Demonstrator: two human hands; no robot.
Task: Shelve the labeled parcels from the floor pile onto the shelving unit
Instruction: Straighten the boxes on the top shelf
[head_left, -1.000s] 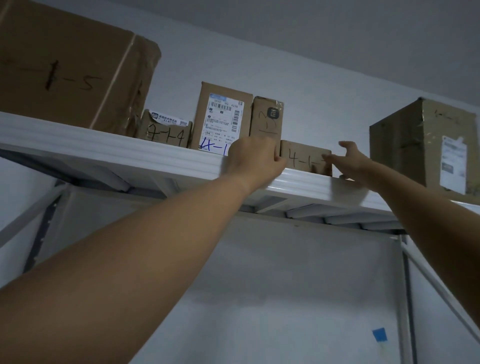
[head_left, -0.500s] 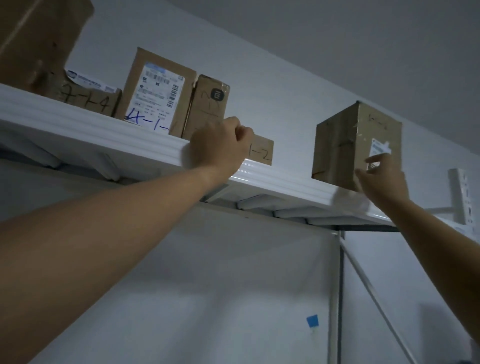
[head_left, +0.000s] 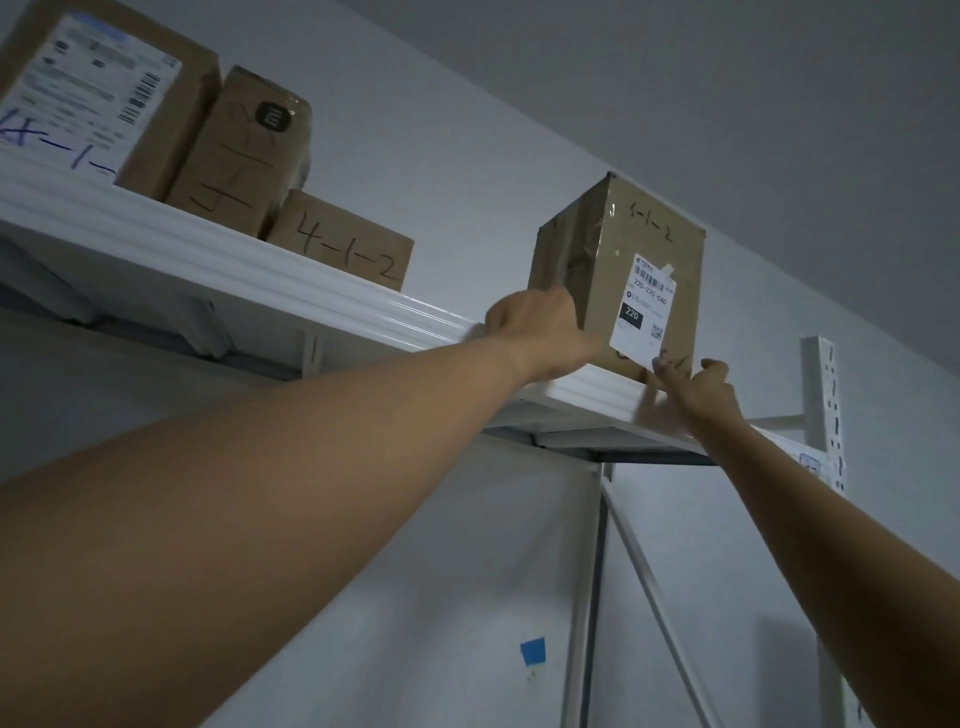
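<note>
The shelving unit (head_left: 311, 291) is filling the upper half of the view, its white top shelf running from the left edge down towards the right upright; the large parcel (head_left: 623, 260) marked 5-1-2 is sitting near the right end of that shelf, close to the front lip, well apart from the other boxes. At the left end a tall labelled parcel (head_left: 104, 98) is standing beside a narrower parcel (head_left: 244, 150), and the small parcel (head_left: 343, 241) marked 4-1-2 is lying just beside those, free of both hands.

That is what is changing: a second ago both hands were at the small parcel; half a second ago the left was still on it while the right was reaching away; now both are working on the large parcel. The left hand (head_left: 537, 332) is wrapping its curled fingers round the box's lower left corner; the right hand (head_left: 704, 387) is touching the lower front edge below the shipping label (head_left: 643, 306) with fairly straight fingers, thumb apart, clamping nothing.

So the small parcel is looking shelved and finished with; the person is probably squaring up or shifting the large one. The floor pile is lying out of view, so what is remaining cannot be judged.
</note>
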